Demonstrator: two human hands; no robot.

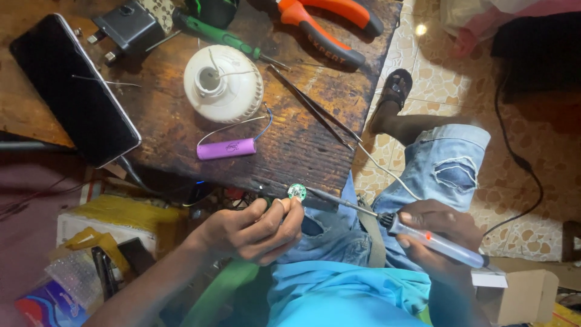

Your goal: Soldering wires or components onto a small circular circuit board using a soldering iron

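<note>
Purple battery (227,148) and tweezers (315,109) beyond left hand (257,230) pinching probably a circuit disc (296,192), right hand (433,239) gripping soldering iron (423,237).

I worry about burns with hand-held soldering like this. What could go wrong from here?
1. The left hand pinches the small round circuit board right where the soldering iron tip meets it, so a slip could burn the fingertips.
2. The right hand works above the person's lap, so dropped solder might land on the jeans.
3. The board is held at the table edge, so it may wobble.
</note>
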